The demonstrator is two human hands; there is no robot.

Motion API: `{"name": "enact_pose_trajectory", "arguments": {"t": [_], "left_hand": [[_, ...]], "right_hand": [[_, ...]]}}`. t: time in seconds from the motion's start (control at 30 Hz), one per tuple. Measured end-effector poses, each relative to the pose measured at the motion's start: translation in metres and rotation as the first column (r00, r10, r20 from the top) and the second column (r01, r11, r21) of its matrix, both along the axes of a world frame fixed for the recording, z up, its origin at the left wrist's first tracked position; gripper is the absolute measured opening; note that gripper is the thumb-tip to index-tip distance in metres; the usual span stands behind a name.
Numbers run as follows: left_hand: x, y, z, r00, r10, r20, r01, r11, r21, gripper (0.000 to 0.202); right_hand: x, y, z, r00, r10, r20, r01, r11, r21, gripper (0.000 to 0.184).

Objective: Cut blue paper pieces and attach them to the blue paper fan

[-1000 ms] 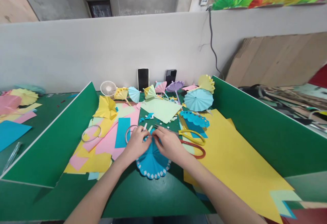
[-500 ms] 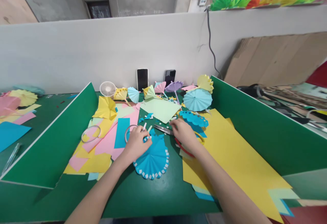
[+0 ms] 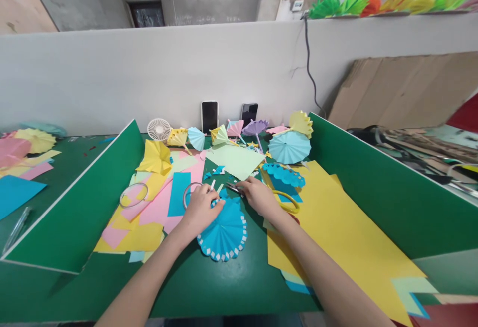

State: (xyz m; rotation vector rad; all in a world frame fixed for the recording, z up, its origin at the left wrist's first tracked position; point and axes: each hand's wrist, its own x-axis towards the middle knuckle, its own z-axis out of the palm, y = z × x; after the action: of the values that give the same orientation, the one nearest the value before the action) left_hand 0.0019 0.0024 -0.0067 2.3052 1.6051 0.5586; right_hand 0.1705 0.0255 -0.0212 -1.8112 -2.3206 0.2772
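A pleated blue paper fan with white edge squares (image 3: 225,231) lies on the green table (image 3: 209,287) in front of me. My left hand (image 3: 200,208) rests on its upper left corner, fingers closed in a pinch on the fan's top. My right hand (image 3: 259,195) lies just right of the fan's top, over the blades of the yellow-handled scissors (image 3: 284,198), fingers curled on them. A small white paper strip (image 3: 212,184) sticks up by my left fingers.
Pink, yellow and blue sheets (image 3: 157,202) and two tape rings (image 3: 133,195) lie to the left. A big yellow sheet (image 3: 347,227) covers the right. Paper umbrellas (image 3: 289,146), a small fan (image 3: 159,129) and two phones (image 3: 209,115) stand at the back. Green dividers flank the space.
My right hand left the fan's top, reached right toward the scissors, then came back a little onto their blades. The left hand stayed on the fan.
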Motion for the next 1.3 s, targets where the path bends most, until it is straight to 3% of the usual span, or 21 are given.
{"name": "enact_pose_trajectory", "arguments": {"t": [0.83, 1.3], "left_hand": [[0.0, -0.001, -0.002, 1.0, -0.014, 0.007, 0.014, 1.0, -0.01, 0.019], [0.0, 0.0, -0.003, 1.0, -0.01, 0.007, 0.011, 1.0, -0.007, 0.019]], "right_hand": [[0.003, 0.004, 0.0, 0.997, 0.058, -0.049, -0.056, 0.998, 0.022, 0.025], [0.003, 0.012, 0.0, 0.992, 0.043, -0.119, -0.046, 0.999, -0.027, 0.021]]}}
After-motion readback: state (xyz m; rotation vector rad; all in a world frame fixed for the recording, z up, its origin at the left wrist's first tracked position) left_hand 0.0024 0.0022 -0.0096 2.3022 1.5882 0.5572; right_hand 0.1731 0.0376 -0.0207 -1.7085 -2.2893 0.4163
